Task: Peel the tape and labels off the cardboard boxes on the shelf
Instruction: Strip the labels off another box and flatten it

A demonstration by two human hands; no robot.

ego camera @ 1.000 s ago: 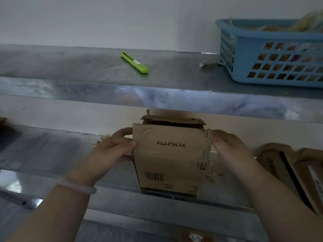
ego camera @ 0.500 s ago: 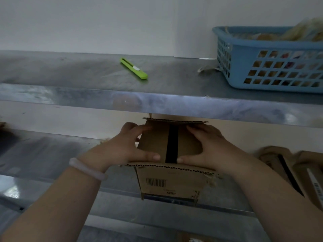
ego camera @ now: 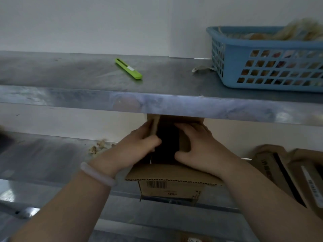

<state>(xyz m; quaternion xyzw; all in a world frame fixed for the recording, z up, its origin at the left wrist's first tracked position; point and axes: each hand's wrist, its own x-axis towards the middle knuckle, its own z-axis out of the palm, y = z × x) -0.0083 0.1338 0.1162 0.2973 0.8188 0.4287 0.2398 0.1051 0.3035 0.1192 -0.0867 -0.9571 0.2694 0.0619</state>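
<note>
A small brown cardboard box [ego camera: 170, 188] with a barcode on its front stands at the front edge of the lower metal shelf [ego camera: 43, 159]. Its top is open, dark inside, and the near flap [ego camera: 167, 172] hangs towards me. My left hand [ego camera: 138, 145] grips the left inner flap, fingers curled round its edge. On the right inner flap rests my right hand [ego camera: 197, 147], its thumb curled at the flap's edge by the dark opening. The box's back edge is hidden under the upper shelf [ego camera: 157, 102].
A green utility knife [ego camera: 128, 68] lies on the upper shelf. A blue plastic basket [ego camera: 265, 58] of scraps stands at its right end. More cardboard boxes [ego camera: 286, 172] lie on the lower shelf at right. Cardboard crumbs [ego camera: 97, 147] sit left of the box.
The box's top flaps, pressed nearly closed half a second ago, now stand spread apart with the dark inside showing. Both hands moved from flat on the flaps to their edges.
</note>
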